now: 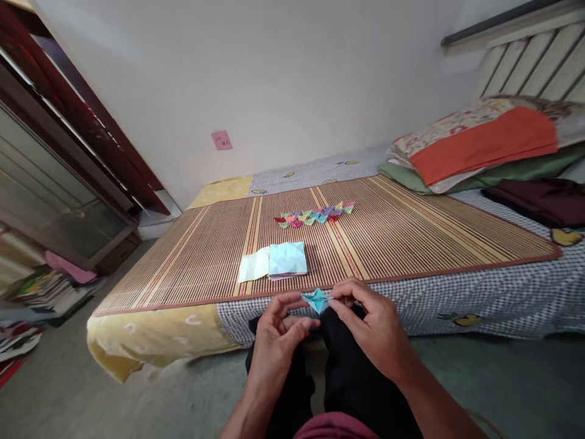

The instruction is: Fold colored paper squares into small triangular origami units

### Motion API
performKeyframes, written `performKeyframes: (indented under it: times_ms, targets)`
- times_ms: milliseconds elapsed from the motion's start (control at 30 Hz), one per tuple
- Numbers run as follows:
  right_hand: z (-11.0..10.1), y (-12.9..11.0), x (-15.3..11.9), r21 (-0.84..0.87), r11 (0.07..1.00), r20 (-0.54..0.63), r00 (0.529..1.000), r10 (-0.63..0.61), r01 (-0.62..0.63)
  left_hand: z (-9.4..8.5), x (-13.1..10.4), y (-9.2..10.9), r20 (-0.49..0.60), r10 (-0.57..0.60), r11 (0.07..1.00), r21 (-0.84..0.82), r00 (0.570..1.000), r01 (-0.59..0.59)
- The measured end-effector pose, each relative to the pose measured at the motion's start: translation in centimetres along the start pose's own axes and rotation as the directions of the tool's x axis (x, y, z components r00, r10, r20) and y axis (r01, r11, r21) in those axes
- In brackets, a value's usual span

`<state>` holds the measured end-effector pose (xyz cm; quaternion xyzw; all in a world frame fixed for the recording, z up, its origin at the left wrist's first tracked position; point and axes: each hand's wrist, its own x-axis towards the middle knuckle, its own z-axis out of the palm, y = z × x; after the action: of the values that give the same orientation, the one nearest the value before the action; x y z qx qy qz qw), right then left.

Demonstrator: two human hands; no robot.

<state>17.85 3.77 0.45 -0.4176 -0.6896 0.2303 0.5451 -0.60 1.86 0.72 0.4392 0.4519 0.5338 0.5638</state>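
A small blue folded paper piece [317,300] is held up between my hands, over my lap at the bed's front edge. My right hand [368,320] pinches its right tip between thumb and fingers. On the other side, my left hand [281,329] touches the left tip with its fingertips, its thumb apart below the paper. Just beyond lies a stack of creased light blue paper squares [287,259], with a pale green sheet [255,266] at its left. Farther back on the mat, several small folded paper pieces [314,216] in many colours sit in a cluster.
A striped bamboo mat [219,244] covers the bed. Folded bedding with an orange panel [489,146] is piled at the back right, near dark cloth [539,200]. A pink note [222,140] is on the wall. Books [43,292] lie at the far left.
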Motion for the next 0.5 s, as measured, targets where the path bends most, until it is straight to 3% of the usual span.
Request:
performKeyframes:
  times_ms: [100,200,267,333,433,500]
  targets:
    - [0.4,1.3,0.3,-0.066,0.997,-0.042,0.998,-0.042,0.039,-0.2,0.9,-2.2,0.061,-0.048,0.998,0.042,0.997,0.045]
    - [1.0,2.9,0.6,-0.14,0.988,-0.079,0.994,-0.07,0.059,-0.2,1.7,-6.3,0.147,-0.19,0.975,0.141,0.971,0.169]
    - [1.4,4.2,1.1,-0.173,0.981,-0.079,0.992,-0.102,0.087,-0.2,2.2,-9.3,0.191,-0.273,0.939,0.264,0.943,0.219]
    - [1.7,5.6,1.9,-0.198,0.969,-0.055,0.985,-0.164,0.15,-0.4,2.9,-11.8,0.244,-0.389,0.872,0.408,0.889,0.27]
    - [1.7,7.7,3.9,-0.246,0.945,0.008,0.975,-0.223,0.218,-0.4,4.5,-13.6,0.299,-0.44,0.832,0.49,0.847,0.259]
    - [1.6,9.0,5.7,-0.276,0.932,0.028,0.971,-0.239,0.237,0.3,5.9,-14.0,0.286,-0.427,0.825,0.51,0.858,0.241]
